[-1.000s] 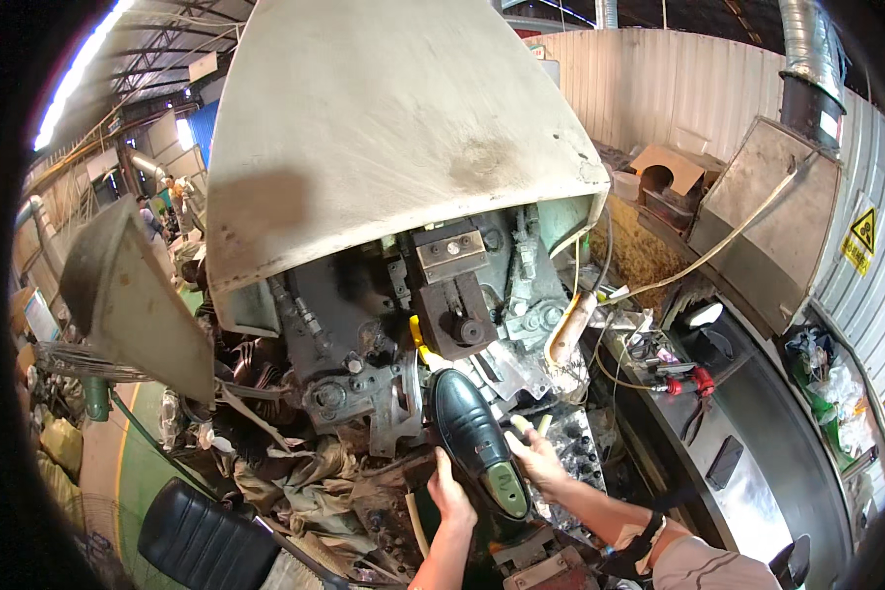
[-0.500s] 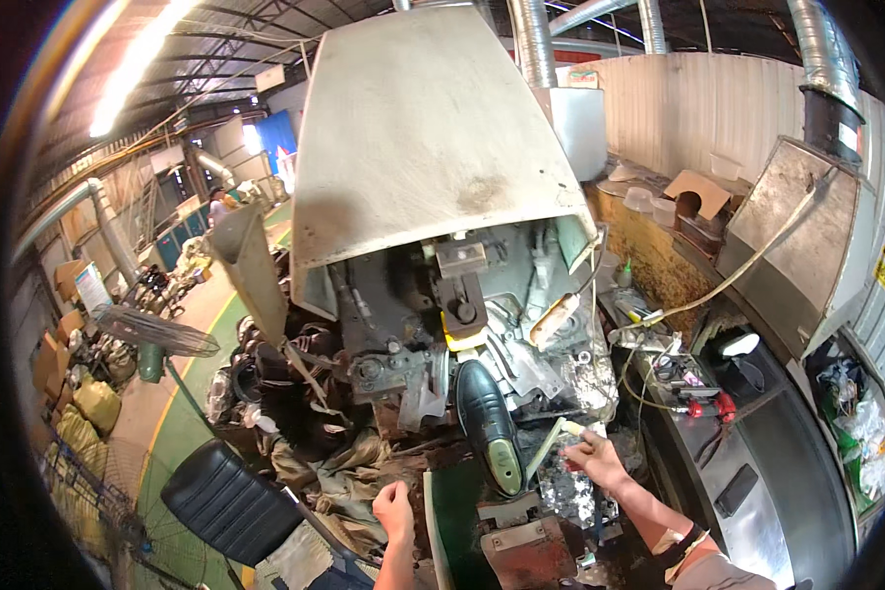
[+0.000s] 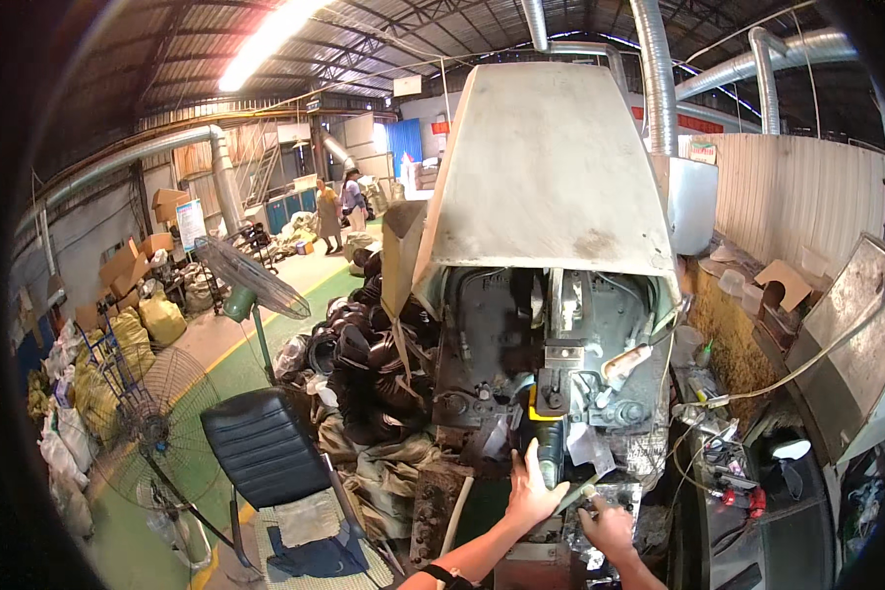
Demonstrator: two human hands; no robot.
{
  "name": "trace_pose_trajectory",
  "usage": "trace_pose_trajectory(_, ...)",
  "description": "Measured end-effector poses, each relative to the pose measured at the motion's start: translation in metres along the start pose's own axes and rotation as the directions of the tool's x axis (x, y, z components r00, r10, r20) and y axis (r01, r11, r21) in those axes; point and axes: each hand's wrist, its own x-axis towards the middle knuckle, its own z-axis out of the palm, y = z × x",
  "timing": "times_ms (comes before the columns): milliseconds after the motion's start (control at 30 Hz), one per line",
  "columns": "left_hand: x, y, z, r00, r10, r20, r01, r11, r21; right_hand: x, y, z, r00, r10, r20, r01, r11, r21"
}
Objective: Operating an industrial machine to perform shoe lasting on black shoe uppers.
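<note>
A black leather shoe (image 3: 551, 447) is set in the machine's front, below a yellow part (image 3: 544, 405). My left hand (image 3: 533, 489) wraps the near, heel end of the shoe, thumb on the right and fingers reaching up along it. The hand hides most of the heel and the green last inside. Just to the right, my right hand (image 3: 608, 526) is closed on a thin pale green bent tool (image 3: 572, 498). Its strip runs close to my left thumb; whether it touches the shoe I cannot tell.
The machine's large pale hood (image 3: 560, 177) stands overhead. Left are piled dark shoes (image 3: 369, 364), a black chair (image 3: 265, 447) and standing fans (image 3: 152, 423). At right a metal bench (image 3: 787, 521) carries red fittings (image 3: 742, 500) and a hose. Two people (image 3: 339, 206) are far back.
My left hand has moved from the near left onto the shoe's heel. My right hand stays closed on the tool, which is now near that heel. The view has swung up and left.
</note>
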Motion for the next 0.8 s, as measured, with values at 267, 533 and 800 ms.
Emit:
trace_pose_trajectory(267, 0.006, -0.003, 0.006, 1.000, -0.006, -0.009, 0.006, 1.000, 0.024, 0.003, 0.011, 0.013, 0.999, 0.013, 0.046, -0.014, 1.000, 0.006)
trace_pose_trajectory(533, 0.002, -0.001, 0.008, 0.999, 0.028, -0.017, -0.027, 0.999, 0.043, 0.017, 0.024, 0.002, 0.972, 0.060, 0.228, -0.050, 0.997, -0.053)
trace_pose_trajectory(800, 0.001, -0.003, 0.003, 1.000, 0.017, -0.024, -0.016, 0.998, 0.055, 0.017, 0.016, 0.000, 0.974, 0.085, 0.210, -0.093, 0.995, 0.030)
